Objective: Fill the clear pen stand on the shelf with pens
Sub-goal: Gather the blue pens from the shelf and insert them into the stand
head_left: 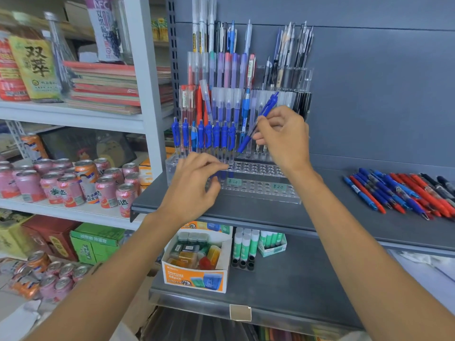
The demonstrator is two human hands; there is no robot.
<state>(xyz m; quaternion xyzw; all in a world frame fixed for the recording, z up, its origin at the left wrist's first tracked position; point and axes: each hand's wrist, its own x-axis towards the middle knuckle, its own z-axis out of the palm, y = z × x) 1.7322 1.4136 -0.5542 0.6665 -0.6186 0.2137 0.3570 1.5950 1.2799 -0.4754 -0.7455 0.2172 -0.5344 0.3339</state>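
A clear tiered pen stand (258, 188) sits on the grey shelf (344, 217). Its back tiers are packed with pens, and a row of blue pens (204, 136) stands in the left of a lower tier. The front tiers show many bare holes. My right hand (283, 136) pinches a blue pen (258, 121), tilted, its tip just above the stand right of that row. My left hand (197, 183) rests on the stand's front left, fingers curled, fingertips at the blue row's base; whether it grips a pen is hidden.
Loose blue, red and black pens (403, 193) lie in a pile on the shelf to the right. Below are a box of erasers (197, 262) and glue sticks (246, 244). A white rack at left holds cans (73, 183) and notebooks (105, 87).
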